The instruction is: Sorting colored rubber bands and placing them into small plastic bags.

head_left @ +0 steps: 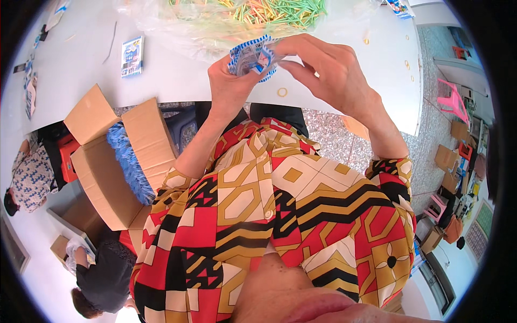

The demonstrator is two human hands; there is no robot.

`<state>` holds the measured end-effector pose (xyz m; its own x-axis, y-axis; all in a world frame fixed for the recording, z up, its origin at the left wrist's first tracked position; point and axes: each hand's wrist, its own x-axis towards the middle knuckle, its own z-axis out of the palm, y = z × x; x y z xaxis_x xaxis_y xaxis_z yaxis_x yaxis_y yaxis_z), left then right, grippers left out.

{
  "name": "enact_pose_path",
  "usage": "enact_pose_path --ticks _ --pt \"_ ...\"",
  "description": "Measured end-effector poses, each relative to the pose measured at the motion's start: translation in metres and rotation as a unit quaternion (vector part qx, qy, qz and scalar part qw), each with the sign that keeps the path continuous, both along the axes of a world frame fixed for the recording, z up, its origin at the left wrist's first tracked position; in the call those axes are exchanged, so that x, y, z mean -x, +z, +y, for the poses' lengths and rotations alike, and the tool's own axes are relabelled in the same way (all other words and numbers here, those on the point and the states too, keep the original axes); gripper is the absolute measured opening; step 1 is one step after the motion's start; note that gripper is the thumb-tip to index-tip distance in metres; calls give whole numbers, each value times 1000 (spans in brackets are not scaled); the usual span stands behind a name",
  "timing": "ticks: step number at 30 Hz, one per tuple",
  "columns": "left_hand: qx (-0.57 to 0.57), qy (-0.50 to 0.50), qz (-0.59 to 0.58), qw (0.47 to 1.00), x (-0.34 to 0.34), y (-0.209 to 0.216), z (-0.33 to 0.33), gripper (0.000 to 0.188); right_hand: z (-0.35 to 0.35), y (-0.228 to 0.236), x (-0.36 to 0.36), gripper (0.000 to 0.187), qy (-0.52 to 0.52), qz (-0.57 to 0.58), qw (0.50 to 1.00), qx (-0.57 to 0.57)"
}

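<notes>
Above the near edge of the white table (177, 81), my left hand (230, 86) grips a small blue-and-white plastic packet (249, 55) with striped edges. It may be more than one packet pressed together. My right hand (331, 67) reaches over from the right, its fingertips closed on the packet's right side and partly hidden by it. Just beyond lies a clear plastic bag (199, 40) with a heap of thin green, yellow and pinkish sticks (285, 12). A tan rubber band (281, 92) lies on the table below my hands.
A similar flat packet (132, 57) lies left on the table, near a thin grey strip (111, 43). Below the table's left edge stands an open cardboard box (102, 183) holding blue fluffy material (129, 161). Other people (107, 274) are at the lower left; a pink stool (453, 102) stands right.
</notes>
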<state>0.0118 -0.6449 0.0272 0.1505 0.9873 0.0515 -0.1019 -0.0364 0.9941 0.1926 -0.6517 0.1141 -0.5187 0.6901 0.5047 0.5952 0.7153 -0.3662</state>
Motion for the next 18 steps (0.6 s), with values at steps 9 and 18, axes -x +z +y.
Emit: enact_pose_path --ticks 9,18 --pt "41 -37 -29 998 -7 8 -7 18 -2 2 -2 15 -2 -15 991 133" --pt "48 -39 -54 997 -10 13 -6 16 2 2 3 15 -25 64 997 31"
